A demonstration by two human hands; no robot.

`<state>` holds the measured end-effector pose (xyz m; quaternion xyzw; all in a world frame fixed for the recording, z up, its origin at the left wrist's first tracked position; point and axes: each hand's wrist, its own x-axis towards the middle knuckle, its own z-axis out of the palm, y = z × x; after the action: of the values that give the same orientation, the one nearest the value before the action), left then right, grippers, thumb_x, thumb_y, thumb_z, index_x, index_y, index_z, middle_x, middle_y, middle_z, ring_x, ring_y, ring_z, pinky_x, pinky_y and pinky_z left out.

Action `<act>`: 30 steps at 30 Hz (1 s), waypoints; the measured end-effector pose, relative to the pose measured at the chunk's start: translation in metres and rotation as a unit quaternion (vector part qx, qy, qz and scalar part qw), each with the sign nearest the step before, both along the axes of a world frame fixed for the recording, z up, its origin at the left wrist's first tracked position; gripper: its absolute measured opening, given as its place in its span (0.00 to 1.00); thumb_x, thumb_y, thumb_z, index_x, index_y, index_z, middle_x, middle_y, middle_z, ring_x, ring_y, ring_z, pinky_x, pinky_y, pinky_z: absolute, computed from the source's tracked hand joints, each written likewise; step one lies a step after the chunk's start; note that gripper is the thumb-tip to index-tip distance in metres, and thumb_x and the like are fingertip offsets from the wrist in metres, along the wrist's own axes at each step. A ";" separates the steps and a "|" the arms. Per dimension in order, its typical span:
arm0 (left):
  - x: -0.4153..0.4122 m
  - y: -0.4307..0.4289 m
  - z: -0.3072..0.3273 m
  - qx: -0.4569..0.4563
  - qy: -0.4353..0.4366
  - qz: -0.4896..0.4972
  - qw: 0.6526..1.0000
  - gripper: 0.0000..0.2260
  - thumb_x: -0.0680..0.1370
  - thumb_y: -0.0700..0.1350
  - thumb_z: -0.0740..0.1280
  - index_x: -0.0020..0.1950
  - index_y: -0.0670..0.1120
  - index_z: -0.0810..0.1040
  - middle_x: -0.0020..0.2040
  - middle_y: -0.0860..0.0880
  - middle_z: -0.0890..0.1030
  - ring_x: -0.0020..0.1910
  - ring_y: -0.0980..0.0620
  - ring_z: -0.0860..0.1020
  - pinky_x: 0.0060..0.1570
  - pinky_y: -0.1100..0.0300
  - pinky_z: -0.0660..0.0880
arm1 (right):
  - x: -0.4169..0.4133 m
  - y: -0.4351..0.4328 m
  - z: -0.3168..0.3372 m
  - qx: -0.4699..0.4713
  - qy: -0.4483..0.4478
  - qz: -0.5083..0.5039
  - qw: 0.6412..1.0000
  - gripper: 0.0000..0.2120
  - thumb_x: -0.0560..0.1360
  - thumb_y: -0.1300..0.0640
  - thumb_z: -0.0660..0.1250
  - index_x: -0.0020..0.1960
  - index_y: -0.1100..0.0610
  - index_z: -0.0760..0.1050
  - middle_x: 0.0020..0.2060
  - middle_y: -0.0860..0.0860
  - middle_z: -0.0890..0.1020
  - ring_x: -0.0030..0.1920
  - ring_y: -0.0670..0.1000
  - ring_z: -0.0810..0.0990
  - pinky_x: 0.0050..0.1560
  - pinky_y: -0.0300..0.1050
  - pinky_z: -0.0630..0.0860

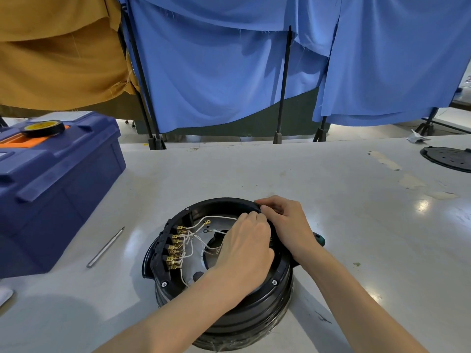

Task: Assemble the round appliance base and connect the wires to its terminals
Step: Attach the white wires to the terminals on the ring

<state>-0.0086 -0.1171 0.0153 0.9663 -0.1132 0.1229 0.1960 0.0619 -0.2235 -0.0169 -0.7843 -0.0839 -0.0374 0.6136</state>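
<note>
The round black appliance base (224, 317) lies upside down on the table, its inside exposed. A row of brass terminals (175, 247) lines its left inner wall, with white wires (196, 225) running from them across the metal plate. My left hand (244, 248) reaches into the base, fingers curled at its far right rim. My right hand (288, 225) curls over that same rim beside it, fingertips touching the left hand's. What the fingers pinch is hidden.
A blue toolbox (51, 189) with a roll of black tape (43, 128) on its lid stands at the left. A metal screwdriver bit (105, 247) lies beside the base. A green-black tool handle (319, 238) peeks from behind my right wrist. A black round cover (448, 157) lies far right.
</note>
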 end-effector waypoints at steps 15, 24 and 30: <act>0.011 0.024 0.015 -0.059 0.025 -0.040 0.997 0.04 0.73 0.49 0.72 0.39 0.52 0.81 0.41 0.55 0.81 0.45 0.54 0.77 0.48 0.55 0.75 | 0.003 -0.012 0.011 0.110 0.061 -0.012 0.992 0.10 0.82 0.61 0.60 0.52 0.55 0.80 0.43 0.52 0.86 0.44 0.49 0.84 0.43 0.41 0.80; 0.033 0.089 -0.004 -0.042 0.000 0.058 0.997 0.16 0.83 0.47 0.58 0.72 0.52 0.71 0.68 0.55 0.72 0.65 0.52 0.70 0.66 0.58 0.65 | 0.053 -0.038 -0.001 -0.161 0.054 -0.062 0.984 0.06 0.75 0.60 0.71 0.52 0.60 0.82 0.48 0.53 0.84 0.47 0.50 0.80 0.45 0.39 0.71; 0.038 0.092 -0.011 -0.078 -0.017 0.065 0.995 0.15 0.83 0.50 0.58 0.69 0.53 0.74 0.68 0.58 0.72 0.66 0.57 0.68 0.66 0.63 0.61 | 0.082 -0.019 -0.011 -0.375 0.029 -0.063 0.924 0.07 0.74 0.59 0.71 0.49 0.62 0.79 0.48 0.56 0.81 0.53 0.56 0.78 0.47 0.41 0.68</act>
<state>0.0297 -0.0248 0.0048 0.9511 -0.0437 0.1603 0.2605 0.1438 -0.2430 -0.0275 -0.9616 -0.0239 -0.0192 0.2727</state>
